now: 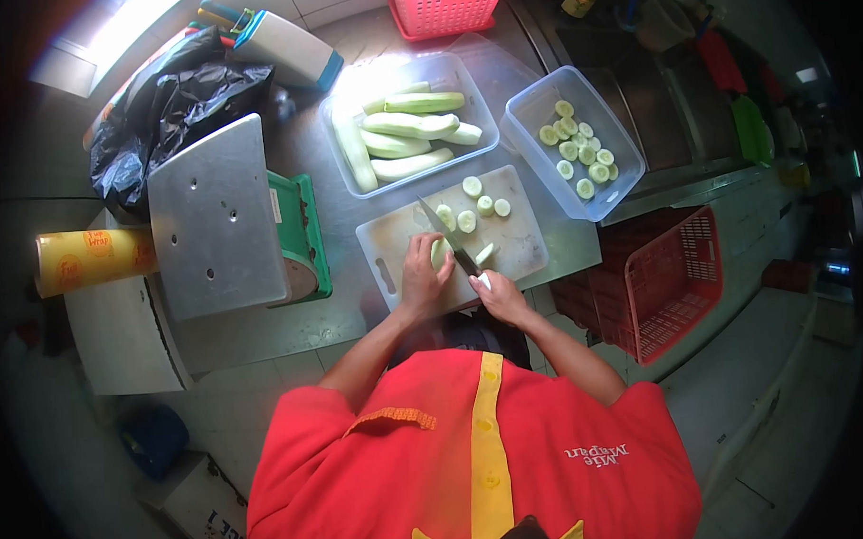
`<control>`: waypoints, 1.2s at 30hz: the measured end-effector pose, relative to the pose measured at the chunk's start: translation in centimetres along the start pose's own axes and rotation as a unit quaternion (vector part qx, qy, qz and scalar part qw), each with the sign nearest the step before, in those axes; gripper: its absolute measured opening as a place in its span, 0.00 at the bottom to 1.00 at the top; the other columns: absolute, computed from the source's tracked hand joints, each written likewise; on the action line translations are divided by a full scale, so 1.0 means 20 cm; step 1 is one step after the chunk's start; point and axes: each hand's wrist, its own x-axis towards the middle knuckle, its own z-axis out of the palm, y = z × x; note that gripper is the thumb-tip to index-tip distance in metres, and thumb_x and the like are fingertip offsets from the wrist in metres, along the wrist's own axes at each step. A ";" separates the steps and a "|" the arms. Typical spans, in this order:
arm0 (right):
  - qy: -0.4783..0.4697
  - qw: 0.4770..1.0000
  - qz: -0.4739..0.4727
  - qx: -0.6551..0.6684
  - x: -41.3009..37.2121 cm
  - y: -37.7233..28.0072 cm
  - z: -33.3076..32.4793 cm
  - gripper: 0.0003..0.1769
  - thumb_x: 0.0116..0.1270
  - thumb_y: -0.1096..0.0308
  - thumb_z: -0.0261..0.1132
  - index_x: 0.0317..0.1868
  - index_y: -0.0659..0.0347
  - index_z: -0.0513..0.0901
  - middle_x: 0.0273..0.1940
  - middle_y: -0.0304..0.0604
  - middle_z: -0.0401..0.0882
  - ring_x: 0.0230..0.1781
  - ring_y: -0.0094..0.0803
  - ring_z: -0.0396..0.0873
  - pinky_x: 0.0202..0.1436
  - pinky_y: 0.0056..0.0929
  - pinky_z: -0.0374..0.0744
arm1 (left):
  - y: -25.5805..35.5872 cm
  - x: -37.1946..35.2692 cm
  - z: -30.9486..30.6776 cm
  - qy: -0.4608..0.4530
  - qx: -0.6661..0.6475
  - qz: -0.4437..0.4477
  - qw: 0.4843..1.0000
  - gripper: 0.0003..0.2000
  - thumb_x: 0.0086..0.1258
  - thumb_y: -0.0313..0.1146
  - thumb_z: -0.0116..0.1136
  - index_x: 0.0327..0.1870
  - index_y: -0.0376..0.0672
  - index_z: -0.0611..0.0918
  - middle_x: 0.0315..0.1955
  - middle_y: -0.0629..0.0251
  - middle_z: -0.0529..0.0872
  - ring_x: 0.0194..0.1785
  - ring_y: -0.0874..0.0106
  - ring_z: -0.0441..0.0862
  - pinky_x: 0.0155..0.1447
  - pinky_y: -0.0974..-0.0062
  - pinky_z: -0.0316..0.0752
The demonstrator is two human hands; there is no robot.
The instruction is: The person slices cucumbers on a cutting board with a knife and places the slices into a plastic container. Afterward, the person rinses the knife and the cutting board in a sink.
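The scene is lit mainly from the upper left, where an overexposed white patch of light (124,28) is seen and detail is washed out. Strong glare is thrown onto the clear plastic tray of peeled cucumbers (377,79). The white plastic cutting board (521,233) in the centre is evenly lit and sharp. The right side is left dim. Straight lines are bent by the fisheye lens, and the corners are blackened and softened.

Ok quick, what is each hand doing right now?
Left hand: holding the peeled cucumber down on the cutting board.
Right hand: closed around the knife handle.
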 end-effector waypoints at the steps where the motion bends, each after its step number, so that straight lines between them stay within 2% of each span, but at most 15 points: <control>1: 0.004 1.000 -0.002 0.000 -0.01 -0.01 -0.03 0.26 0.76 0.46 0.55 0.38 0.66 0.76 0.39 0.66 0.82 0.46 0.65 0.79 0.46 0.57 0.74 | 0.01 -0.01 -0.01 -0.001 0.002 0.012 1.000 0.17 0.65 0.29 0.64 0.54 0.38 0.77 0.47 0.52 0.78 0.51 0.52 0.78 0.56 0.57 0.74; 3: 0.037 0.999 -0.016 -0.018 -0.03 -0.04 -0.07 0.24 0.76 0.48 0.56 0.39 0.65 0.76 0.37 0.65 0.82 0.43 0.66 0.79 0.44 0.58 0.75 | 0.00 -0.06 -0.02 -0.010 0.035 0.025 0.999 0.19 0.65 0.30 0.64 0.56 0.38 0.77 0.48 0.51 0.78 0.52 0.52 0.78 0.56 0.58 0.74; 4: 0.057 0.997 -0.039 -0.017 -0.08 -0.07 -0.08 0.22 0.76 0.50 0.57 0.39 0.65 0.75 0.33 0.64 0.82 0.39 0.67 0.80 0.40 0.59 0.75 | -0.01 -0.07 -0.03 -0.018 0.067 0.032 0.997 0.20 0.65 0.30 0.65 0.58 0.39 0.76 0.48 0.51 0.77 0.53 0.52 0.78 0.57 0.58 0.74; 8: 0.077 0.993 -0.081 -0.048 -0.24 -0.04 -0.06 0.19 0.77 0.54 0.57 0.40 0.65 0.71 0.27 0.65 0.81 0.32 0.67 0.80 0.35 0.62 0.75 | -0.02 -0.07 0.01 -0.008 0.023 -0.015 1.000 0.21 0.65 0.30 0.64 0.58 0.39 0.76 0.48 0.51 0.78 0.53 0.52 0.77 0.58 0.58 0.74; 14: 0.054 0.994 -0.052 -0.076 -0.38 -0.05 -0.06 0.19 0.78 0.54 0.56 0.40 0.64 0.69 0.25 0.64 0.80 0.30 0.67 0.80 0.34 0.61 0.76 | -0.02 -0.07 0.01 -0.001 0.014 -0.016 1.000 0.21 0.65 0.30 0.64 0.58 0.38 0.75 0.48 0.50 0.78 0.53 0.51 0.77 0.58 0.57 0.73; 24: 0.050 0.993 -0.029 -0.102 -0.40 -0.07 -0.02 0.18 0.79 0.56 0.54 0.41 0.64 0.68 0.25 0.64 0.81 0.29 0.67 0.80 0.33 0.62 0.77 | -0.04 -0.08 0.03 0.000 0.020 -0.019 1.000 0.19 0.65 0.30 0.64 0.56 0.36 0.75 0.47 0.49 0.77 0.52 0.50 0.77 0.58 0.57 0.73; 30: 0.051 0.989 -0.007 -0.136 -0.20 -0.03 0.08 0.18 0.78 0.54 0.55 0.44 0.65 0.69 0.27 0.64 0.82 0.31 0.68 0.81 0.35 0.65 0.77 | -0.05 -0.09 0.04 0.012 0.018 -0.021 1.000 0.19 0.65 0.30 0.64 0.55 0.36 0.76 0.47 0.49 0.77 0.52 0.50 0.77 0.57 0.57 0.73; 33: 0.071 0.992 -0.025 -0.102 -0.07 -0.02 0.09 0.19 0.77 0.53 0.56 0.43 0.65 0.72 0.29 0.64 0.82 0.34 0.67 0.82 0.36 0.62 0.77 | -0.05 -0.09 0.03 0.015 0.007 -0.016 1.000 0.20 0.65 0.31 0.65 0.56 0.36 0.76 0.49 0.48 0.77 0.54 0.50 0.77 0.58 0.57 0.73; 36: 0.012 0.999 -0.045 0.023 0.02 -0.02 0.00 0.22 0.75 0.52 0.58 0.37 0.66 0.75 0.31 0.63 0.82 0.37 0.65 0.81 0.38 0.57 0.76 | 0.00 -0.10 -0.01 0.009 0.031 0.001 0.999 0.22 0.64 0.31 0.65 0.58 0.37 0.75 0.50 0.49 0.77 0.56 0.50 0.76 0.60 0.58 0.72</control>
